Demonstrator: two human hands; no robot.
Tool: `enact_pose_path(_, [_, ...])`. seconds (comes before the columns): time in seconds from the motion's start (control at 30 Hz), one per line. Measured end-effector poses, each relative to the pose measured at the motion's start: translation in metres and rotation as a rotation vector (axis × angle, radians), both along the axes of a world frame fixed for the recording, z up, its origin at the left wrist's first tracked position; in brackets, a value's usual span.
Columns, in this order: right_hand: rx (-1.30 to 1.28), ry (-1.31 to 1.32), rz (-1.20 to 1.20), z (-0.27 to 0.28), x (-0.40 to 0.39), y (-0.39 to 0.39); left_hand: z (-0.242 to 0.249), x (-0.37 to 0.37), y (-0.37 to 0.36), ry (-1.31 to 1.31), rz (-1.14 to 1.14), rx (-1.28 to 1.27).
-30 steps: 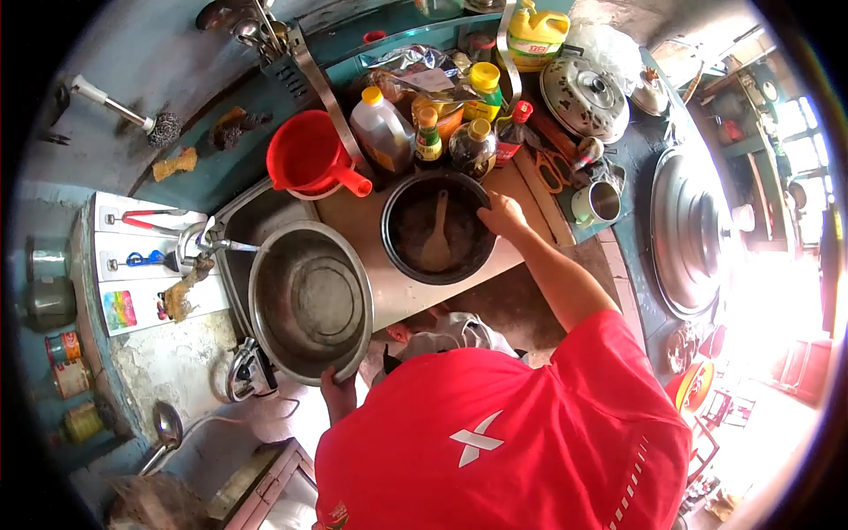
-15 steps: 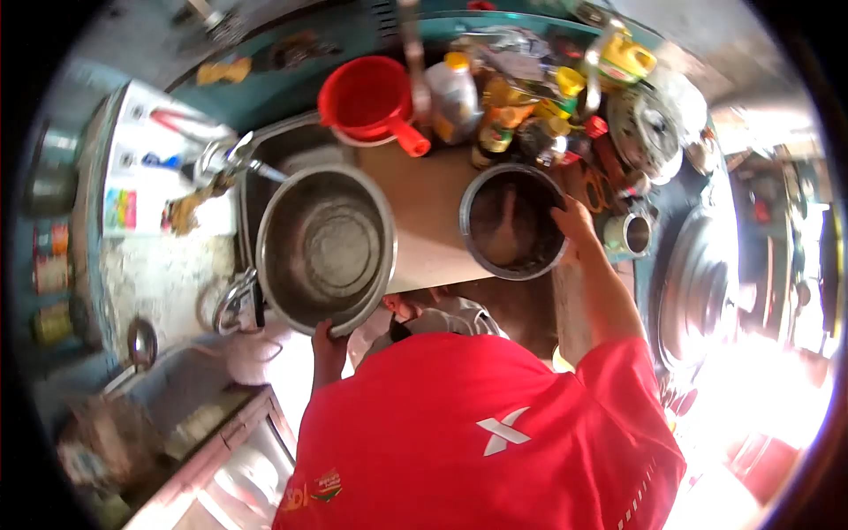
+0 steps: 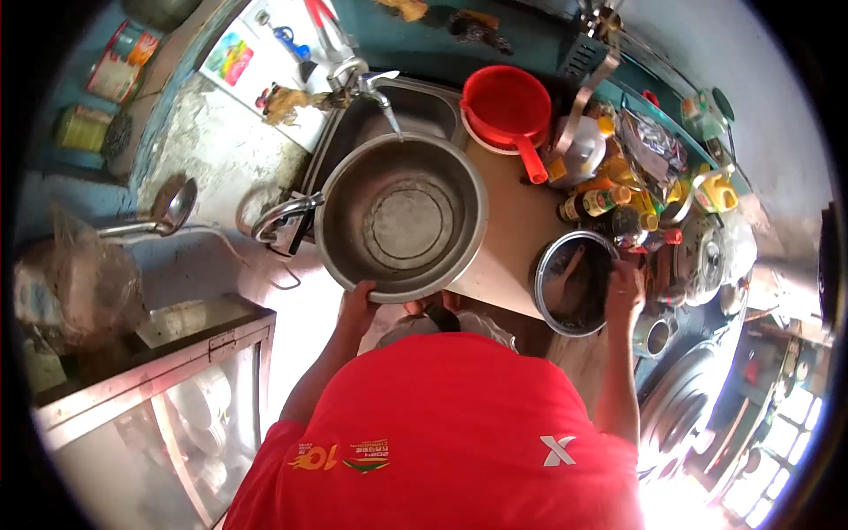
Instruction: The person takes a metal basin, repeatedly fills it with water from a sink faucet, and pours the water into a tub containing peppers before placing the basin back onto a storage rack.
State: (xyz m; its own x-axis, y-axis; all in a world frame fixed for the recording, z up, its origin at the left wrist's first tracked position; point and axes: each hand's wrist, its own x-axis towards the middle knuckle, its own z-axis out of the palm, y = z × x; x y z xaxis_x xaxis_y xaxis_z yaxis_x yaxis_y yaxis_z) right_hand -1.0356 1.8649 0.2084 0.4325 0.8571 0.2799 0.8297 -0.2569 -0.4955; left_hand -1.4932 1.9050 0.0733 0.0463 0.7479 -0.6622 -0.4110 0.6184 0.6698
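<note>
A: At sink (image 3: pixel 367 124): basin (image 3: pixel 406 225), overlapping it in view. Pot's (image 3: pixel 548 299) well to R. Tip?
B: Prob. best hold both lvl, lifting evenly.
A: Hands?
B: L hand (image 3: pixel 358 302): part-closed, gripping basin's nr rim. R hand (image 3: pixel 624 290): fingers curled on pot's R rim, paddle (image 3: pixel 572 264) inside.

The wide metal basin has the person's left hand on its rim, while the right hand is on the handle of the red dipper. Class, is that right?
Not quite: the right hand is on the rim of the dark pot, as the head view shows. The left hand is indeed on the rim of the wide metal basin.
</note>
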Motion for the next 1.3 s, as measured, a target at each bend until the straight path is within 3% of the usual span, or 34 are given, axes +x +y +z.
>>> enact_pose_path(0.07, [-0.098, 0.374, 0.08, -0.004, -0.032, 0.016, 0.009, 0.006, 0.002, -0.053, 0.086, -0.05])
enact_pose_path(0.13, [-0.259, 0.546, 0.136, -0.021, -0.054, 0.033, 0.012, 0.008, 0.005, -0.109, 0.167, -0.092])
enact_pose_path(0.33, [-0.267, 0.564, 0.328, -0.071, -0.115, 0.061, 0.023, 0.01, 0.003, -0.129, 0.146, -0.104])
enact_pose_path(0.4, [-0.35, 0.705, 0.402, -0.071, -0.13, 0.066, 0.019, 0.008, 0.0, 0.13, -0.08, 0.142])
enact_pose_path(0.43, [-0.431, 0.792, 0.4, -0.063, -0.136, 0.068, 0.014, 0.008, 0.003, -0.135, 0.134, -0.049])
enact_pose_path(0.47, [-0.437, 0.782, 0.419, -0.065, -0.139, 0.07, 0.011, 0.008, 0.003, -0.141, 0.155, -0.045])
enact_pose_path(0.67, [-0.585, 1.029, 0.26, -0.093, -0.134, 0.08, 0.02, 0.014, 0.009, -0.132, 0.188, 0.003])
enact_pose_path(0.87, [-0.646, 1.067, 0.235, -0.088, -0.137, 0.084, -0.008, 0.013, 0.01, -0.205, 0.139, -0.017])
enact_pose_path(0.97, [-0.76, 1.117, 0.168, -0.077, -0.143, 0.092, -0.008, 0.02, 0.012, -0.13, 0.256, -0.024])
enact_pose_path(1.1, [-0.802, 1.238, 0.156, -0.086, -0.151, 0.119, -0.008, 0.014, 0.008, -0.206, 0.174, -0.023])
enact_pose_path(1.2, [-0.865, 1.426, 0.224, -0.089, -0.149, 0.134, -0.016, 0.01, 0.006, -0.219, 0.112, -0.033])
enact_pose_path(1.27, [-0.667, 2.033, 0.035, -0.106, -0.14, 0.142, -0.017, 0.014, 0.005, -0.225, 0.088, -0.035])
enact_pose_path(1.3, [-0.673, 2.03, 0.038, -0.107, -0.14, 0.146, -0.012, 0.019, 0.003, -0.12, 0.137, -0.002])
